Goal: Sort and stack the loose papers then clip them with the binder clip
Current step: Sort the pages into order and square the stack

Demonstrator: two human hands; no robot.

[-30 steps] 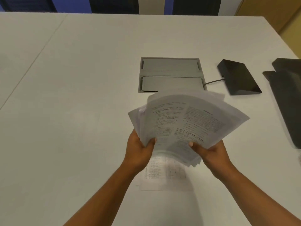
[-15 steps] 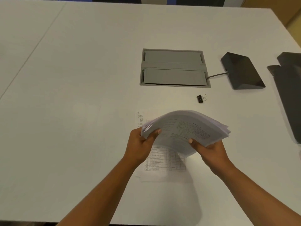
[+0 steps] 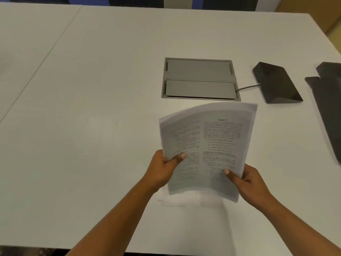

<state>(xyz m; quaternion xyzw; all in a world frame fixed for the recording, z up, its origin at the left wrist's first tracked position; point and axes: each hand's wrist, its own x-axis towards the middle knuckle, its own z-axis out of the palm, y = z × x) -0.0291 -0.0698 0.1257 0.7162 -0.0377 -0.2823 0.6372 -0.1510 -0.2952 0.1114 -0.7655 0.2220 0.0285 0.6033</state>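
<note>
Papers [image 3: 208, 145] held upright between both hands [image 3: 162, 170].

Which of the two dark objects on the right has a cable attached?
The dark wedge-shaped box nearer the grey table hatch; a cable runs from it to the hatch. The other dark piece, at the frame edge, shows none.

A white table [image 3: 92, 126] carries a flat sheet [image 3: 184, 200], a grey hatch [image 3: 200, 79] and a black wedge [image 3: 275, 83].

Print on paper stack [image 3: 208, 145]: blurred, unreadable.
Sheet [image 3: 177, 199] under the stack: mostly hidden.
Dark object [image 3: 328, 100] right of the stack: cut by frame edge.
</note>
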